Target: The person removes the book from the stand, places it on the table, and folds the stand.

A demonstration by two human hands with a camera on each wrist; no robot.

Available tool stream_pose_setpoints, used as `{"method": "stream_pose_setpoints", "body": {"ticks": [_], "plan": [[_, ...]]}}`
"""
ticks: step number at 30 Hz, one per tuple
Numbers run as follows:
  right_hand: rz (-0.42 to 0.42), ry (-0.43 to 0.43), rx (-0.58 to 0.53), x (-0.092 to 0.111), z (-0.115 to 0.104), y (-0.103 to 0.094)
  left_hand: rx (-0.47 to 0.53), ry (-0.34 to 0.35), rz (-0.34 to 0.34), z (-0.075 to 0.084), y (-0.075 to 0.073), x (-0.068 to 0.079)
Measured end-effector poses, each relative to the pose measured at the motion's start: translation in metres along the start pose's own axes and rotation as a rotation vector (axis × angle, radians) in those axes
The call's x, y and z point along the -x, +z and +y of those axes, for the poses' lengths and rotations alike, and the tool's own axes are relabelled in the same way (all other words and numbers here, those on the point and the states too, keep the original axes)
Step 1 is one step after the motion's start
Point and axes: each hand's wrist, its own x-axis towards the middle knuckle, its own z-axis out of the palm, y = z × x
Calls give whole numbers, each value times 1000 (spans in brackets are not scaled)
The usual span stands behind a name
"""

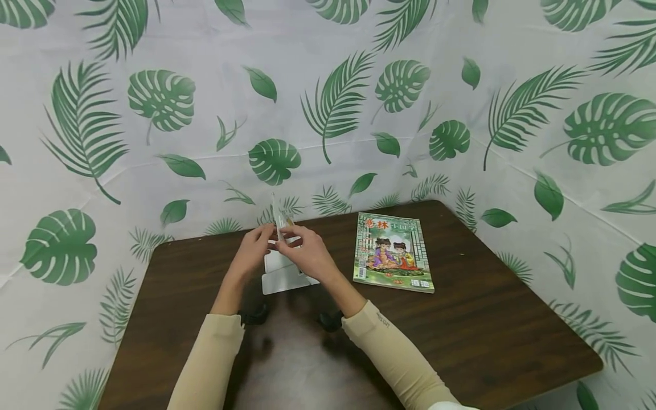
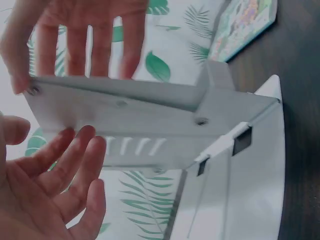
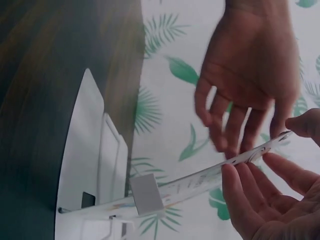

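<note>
A white folding stand stands on the table, its flat base plate (image 1: 287,280) lying down and its slotted panel (image 2: 150,119) raised upright from it. In the right wrist view the panel's other face shows coloured print, and a small grey tab (image 3: 147,194) sticks out near its lower part. My right hand (image 1: 311,253) pinches the panel's upper edge, thumb on one face and fingers on the other. My left hand (image 1: 252,249) has its fingers extended, fingertips (image 2: 86,133) against the panel's slotted face and its thumb away from it.
To the right of the stand lies a magazine (image 1: 393,256) with an illustrated cover. The dark wooden table (image 1: 487,319) has rounded corners. Behind it hangs a white cloth (image 1: 205,45) with green leaf prints, close to the table's back edge.
</note>
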Motion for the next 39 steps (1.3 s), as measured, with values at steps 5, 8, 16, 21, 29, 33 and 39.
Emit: {"method": "stream_pose_setpoints", "body": {"ticks": [5,8,16,21,29,33,39], "plan": [[-18,-4,6,1,-2,7,23,-25,38,6,-6,6],[-18,-5,12,3,-3,13,-10,-32,42,6,-10,11],[-65,-7,85,-1,-3,31,-113,-22,21,3,-21,23],[-161,-34,138,-4,-6,37,-186,-31,-6,0,-31,27],[-248,-109,265,0,-5,53,-222,-67,16,-17,-38,36],[-287,-129,313,1,-4,62,-209,-77,32,-26,-42,41],[-328,-101,367,9,-1,75,-225,-63,47,-43,-45,52]]}}
